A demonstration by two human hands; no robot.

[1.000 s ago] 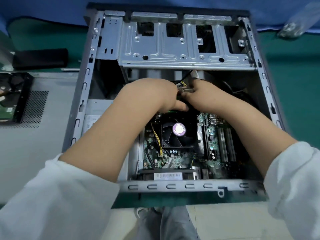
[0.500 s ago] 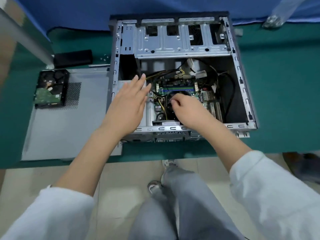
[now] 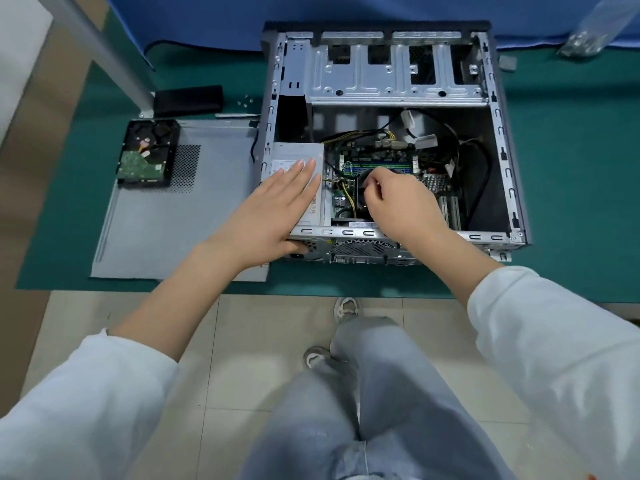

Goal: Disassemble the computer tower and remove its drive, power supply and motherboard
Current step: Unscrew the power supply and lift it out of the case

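Grey sheet-steel power supply (image 3: 298, 161) sits in the near-left corner of the tower (image 3: 502, 140); left hand (image 3: 273, 213) lies flat on it, fingers straight. Likely heavy, rigid, cables attached (grip both side walls). Right hand (image 3: 401, 202), fingers curled, is over the motherboard's (image 3: 381, 161) fan; whether it pinches anything, cannot tell.

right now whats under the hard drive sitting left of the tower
The hard drive lies circuit-board side up on the removed grey side panel, partly over its perforated vent patch. The panel rests on the green mat. How far the vent holes run beneath the drive is hidden.
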